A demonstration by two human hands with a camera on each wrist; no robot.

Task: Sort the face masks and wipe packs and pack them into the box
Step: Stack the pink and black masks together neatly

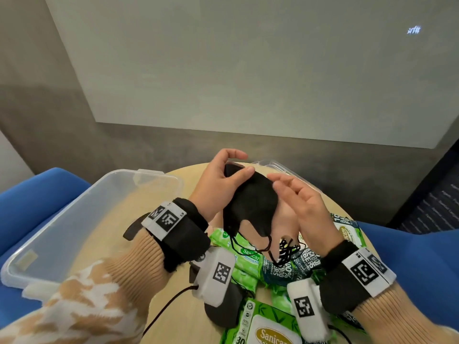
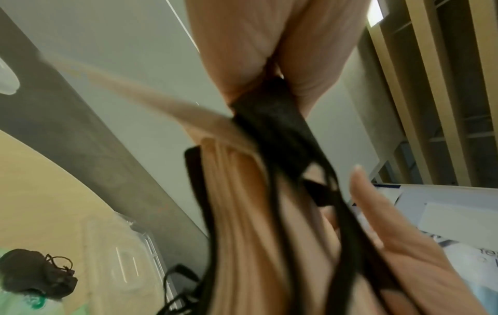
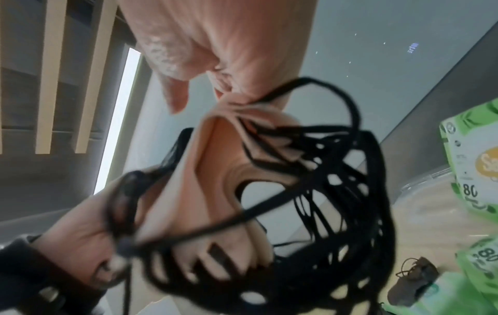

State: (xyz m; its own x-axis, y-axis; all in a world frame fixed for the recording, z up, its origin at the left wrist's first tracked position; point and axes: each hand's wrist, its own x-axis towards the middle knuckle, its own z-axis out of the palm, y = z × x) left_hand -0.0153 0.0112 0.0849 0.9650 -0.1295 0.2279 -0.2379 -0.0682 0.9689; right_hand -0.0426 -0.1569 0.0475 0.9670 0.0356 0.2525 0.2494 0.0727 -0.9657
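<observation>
Above the round table I hold up a stack of face masks, a black mask [image 1: 250, 204] in front and several pink masks [image 1: 285, 217] behind it. My left hand [image 1: 238, 167] grips the stack's top end between thumb and fingers, seen as a pinch on the black mask [image 2: 269, 110]. My right hand [image 1: 293, 194] lies against the pink masks with fingers nearly straight. Tangled black ear loops [image 1: 285, 249] hang below. The clear plastic box [image 1: 74, 219] stands at the left. Green wipe packs [image 1: 246, 259] and a dark teal pack [image 1: 300, 264] lie under my hands.
The box's clear lid [image 1: 275, 166] lies at the table's far edge. Another dark mask [image 1: 223, 311] rests on the table under my left wrist. A wipe pack with a gold label [image 1: 270, 331] sits at the near edge. Blue chairs [image 1: 29, 194] flank the table.
</observation>
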